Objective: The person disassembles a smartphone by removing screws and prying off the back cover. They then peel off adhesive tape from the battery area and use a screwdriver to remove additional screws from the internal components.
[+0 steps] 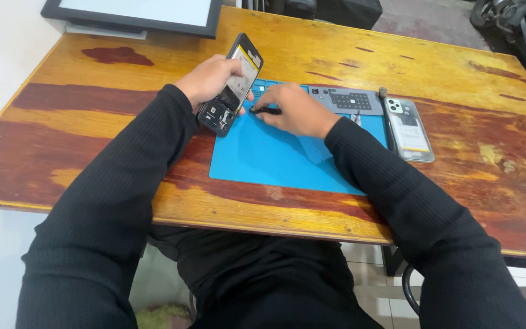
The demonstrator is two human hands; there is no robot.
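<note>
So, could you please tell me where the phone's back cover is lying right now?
In the head view, the back cover lies on the wooden table, just off the blue mat's right edge, beyond the right hand.

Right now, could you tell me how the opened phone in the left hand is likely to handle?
The opened phone looks stiff and flat, so unlikely to roll. Its exposed internals probably make it fragile. The left hand grips only one edge, so it may tip.

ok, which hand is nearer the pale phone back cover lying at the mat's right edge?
Right. The right hand is on the blue mat, left of the back cover; the left hand is farther left, holding the opened phone.
</note>
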